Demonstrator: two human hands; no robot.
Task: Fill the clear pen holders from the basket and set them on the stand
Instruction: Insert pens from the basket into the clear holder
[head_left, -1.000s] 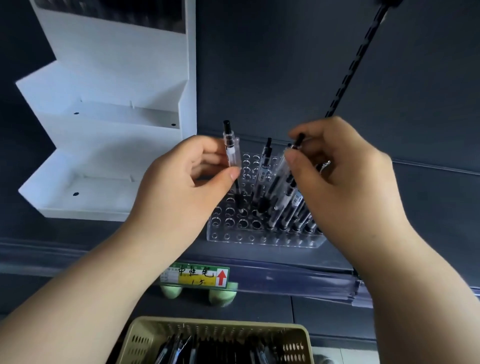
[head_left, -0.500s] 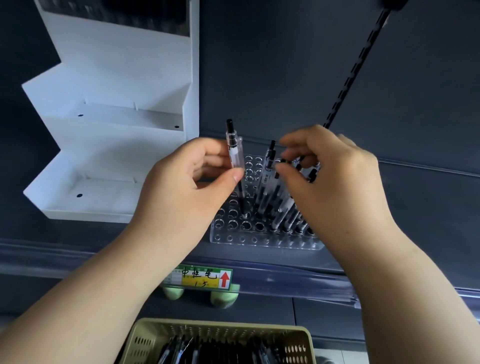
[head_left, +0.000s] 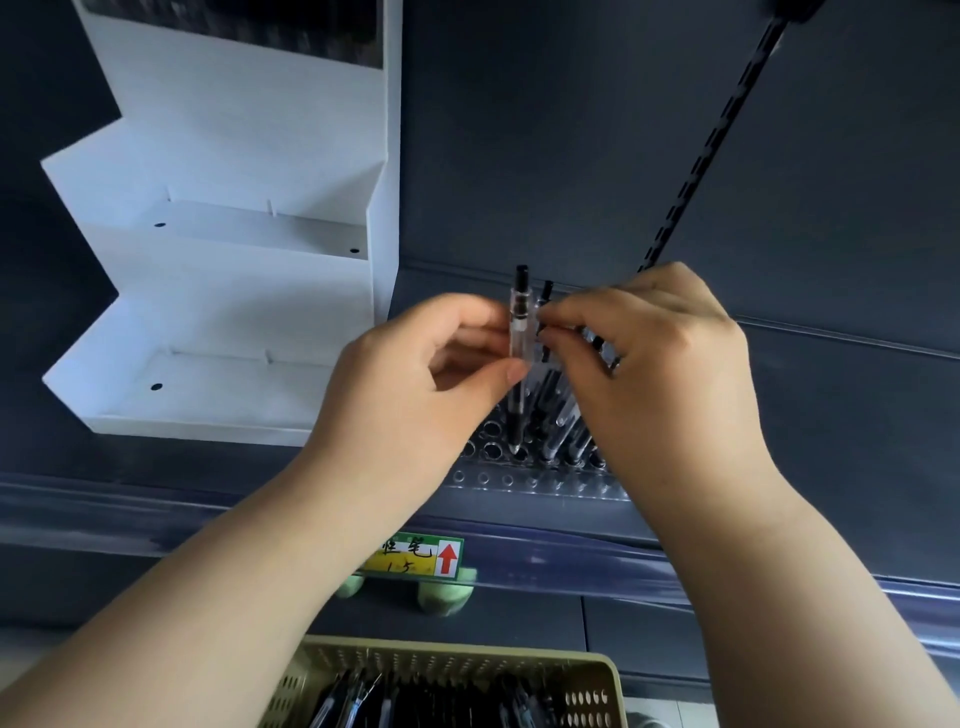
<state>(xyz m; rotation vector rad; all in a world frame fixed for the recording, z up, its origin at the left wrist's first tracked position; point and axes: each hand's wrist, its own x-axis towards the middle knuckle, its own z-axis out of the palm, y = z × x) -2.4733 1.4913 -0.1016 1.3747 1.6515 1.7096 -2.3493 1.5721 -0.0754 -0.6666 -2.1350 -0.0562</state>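
The holder is clear, glossy plastic, the pens have smooth transparent barrels with black parts, the stand looks matt white, the basket is perforated beige plastic, and the wall is dull dark grey.

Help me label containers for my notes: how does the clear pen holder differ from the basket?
The clear pen holder is transparent with a grid of round holes; the basket is opaque, pale yellow-green, with perforated walls. Pens stand upright or leaning in the holder, but lie flat in the basket. Both hold pens.
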